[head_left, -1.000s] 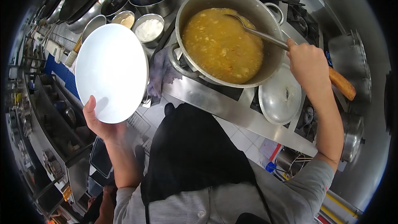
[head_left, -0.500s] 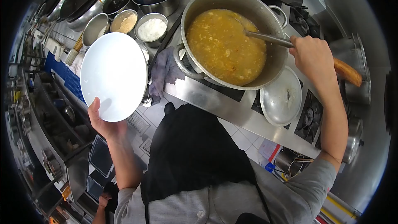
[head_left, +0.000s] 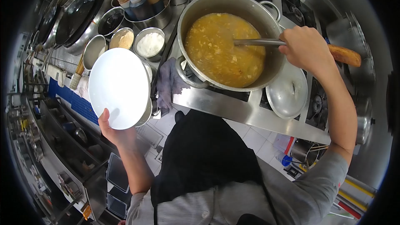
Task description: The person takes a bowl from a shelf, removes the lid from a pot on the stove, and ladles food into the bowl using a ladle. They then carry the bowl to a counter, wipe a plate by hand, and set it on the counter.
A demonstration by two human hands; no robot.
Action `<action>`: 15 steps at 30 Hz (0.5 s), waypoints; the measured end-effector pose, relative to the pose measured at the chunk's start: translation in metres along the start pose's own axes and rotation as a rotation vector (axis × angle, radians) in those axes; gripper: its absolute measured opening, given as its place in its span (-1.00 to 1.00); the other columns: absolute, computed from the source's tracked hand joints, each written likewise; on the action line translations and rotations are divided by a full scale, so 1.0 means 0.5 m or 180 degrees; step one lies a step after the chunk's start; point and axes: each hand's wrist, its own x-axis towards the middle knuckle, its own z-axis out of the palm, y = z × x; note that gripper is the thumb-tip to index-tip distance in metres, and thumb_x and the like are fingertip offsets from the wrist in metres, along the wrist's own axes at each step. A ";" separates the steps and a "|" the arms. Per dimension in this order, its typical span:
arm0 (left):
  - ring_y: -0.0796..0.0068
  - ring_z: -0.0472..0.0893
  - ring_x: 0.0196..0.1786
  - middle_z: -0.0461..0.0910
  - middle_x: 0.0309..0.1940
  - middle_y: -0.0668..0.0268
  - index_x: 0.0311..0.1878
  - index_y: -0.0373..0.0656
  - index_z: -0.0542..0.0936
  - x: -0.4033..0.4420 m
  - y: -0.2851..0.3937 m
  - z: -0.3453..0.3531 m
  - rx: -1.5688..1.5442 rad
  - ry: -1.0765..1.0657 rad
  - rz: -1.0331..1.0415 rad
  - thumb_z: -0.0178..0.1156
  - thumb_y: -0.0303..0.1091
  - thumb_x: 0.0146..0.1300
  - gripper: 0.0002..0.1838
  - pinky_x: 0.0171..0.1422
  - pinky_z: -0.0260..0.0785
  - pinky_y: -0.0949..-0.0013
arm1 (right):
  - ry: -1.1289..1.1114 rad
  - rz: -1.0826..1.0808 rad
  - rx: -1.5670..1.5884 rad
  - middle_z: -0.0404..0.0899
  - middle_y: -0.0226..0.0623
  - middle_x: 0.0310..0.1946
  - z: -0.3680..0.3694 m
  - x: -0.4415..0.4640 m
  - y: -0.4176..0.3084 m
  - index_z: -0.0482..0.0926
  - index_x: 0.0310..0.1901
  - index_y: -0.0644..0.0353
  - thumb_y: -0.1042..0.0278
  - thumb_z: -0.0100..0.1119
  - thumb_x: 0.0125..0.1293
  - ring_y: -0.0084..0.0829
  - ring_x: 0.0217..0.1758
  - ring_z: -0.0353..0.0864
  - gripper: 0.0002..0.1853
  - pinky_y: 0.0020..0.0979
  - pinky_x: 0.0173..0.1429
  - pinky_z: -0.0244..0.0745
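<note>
Hands [head_left: 306, 52] apart, right gripping ladle [head_left: 300, 43], left low holding bowl [head_left: 119, 88].

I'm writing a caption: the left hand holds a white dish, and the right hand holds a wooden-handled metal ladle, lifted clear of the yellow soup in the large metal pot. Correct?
Not so: the head view shows the wooden-handled metal ladle dipped in the yellow soup in the large metal pot. The right hand holds it, and the left hand holds the white dish.
</note>
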 end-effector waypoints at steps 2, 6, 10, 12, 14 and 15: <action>0.08 0.54 0.29 0.48 0.29 0.04 0.43 -0.37 0.27 0.008 -0.002 -0.004 -0.0035 -0.0076 -0.0037 0.16 -0.19 0.28 -0.28 0.42 0.40 0.04 | -0.0053 0.0018 0.0137 0.68 -0.02 -0.43 -0.001 -0.001 -0.006 0.74 -0.24 0.20 0.28 0.37 0.20 -0.01 -0.27 0.72 -0.81 -0.10 -0.09 0.61; 0.09 0.54 0.30 0.49 0.28 0.07 0.43 -0.34 0.28 0.017 -0.002 0.002 -0.0019 -0.0137 -0.0100 0.16 -0.18 0.29 -0.29 0.40 0.42 0.01 | -0.0407 0.0161 0.0420 0.72 -0.07 -0.32 -0.009 -0.005 -0.022 0.71 -0.22 0.23 0.26 0.36 0.23 -0.06 -0.16 0.74 -0.78 -0.12 -0.02 0.62; 0.10 0.55 0.29 0.50 0.28 0.09 0.43 -0.31 0.29 0.028 -0.004 0.004 -0.0067 -0.0255 -0.0192 0.16 -0.17 0.29 -0.30 0.37 0.45 0.01 | -0.0714 0.0412 0.0779 0.72 -0.05 -0.27 -0.001 -0.005 -0.018 0.74 -0.14 0.18 0.22 0.35 0.24 -0.04 -0.10 0.72 -0.75 -0.09 0.04 0.58; 0.12 0.56 0.27 0.51 0.27 0.10 0.43 -0.30 0.29 0.034 -0.005 0.006 -0.0076 -0.0321 -0.0206 0.16 -0.17 0.29 -0.30 0.35 0.47 0.02 | -0.0565 0.0463 0.1022 0.71 -0.03 -0.30 0.022 -0.012 -0.009 0.76 -0.14 0.14 0.21 0.35 0.23 -0.01 -0.12 0.70 -0.76 -0.08 0.02 0.54; 0.13 0.58 0.26 0.51 0.26 0.11 0.43 -0.29 0.30 0.042 -0.010 -0.001 -0.0076 -0.0332 -0.0235 0.17 -0.17 0.28 -0.30 0.33 0.49 0.03 | -0.0716 0.0556 0.1026 0.71 -0.03 -0.25 0.029 -0.011 -0.005 0.75 -0.13 0.13 0.19 0.35 0.24 -0.04 -0.06 0.69 -0.75 -0.09 0.05 0.53; 0.14 0.58 0.25 0.52 0.26 0.12 0.43 -0.29 0.30 0.045 -0.010 -0.002 -0.0076 -0.0338 -0.0246 0.18 -0.17 0.28 -0.31 0.32 0.50 0.04 | -0.0787 0.0600 0.1029 0.71 -0.04 -0.22 0.030 -0.012 -0.004 0.75 -0.12 0.13 0.18 0.35 0.24 -0.05 -0.04 0.69 -0.74 -0.10 0.06 0.53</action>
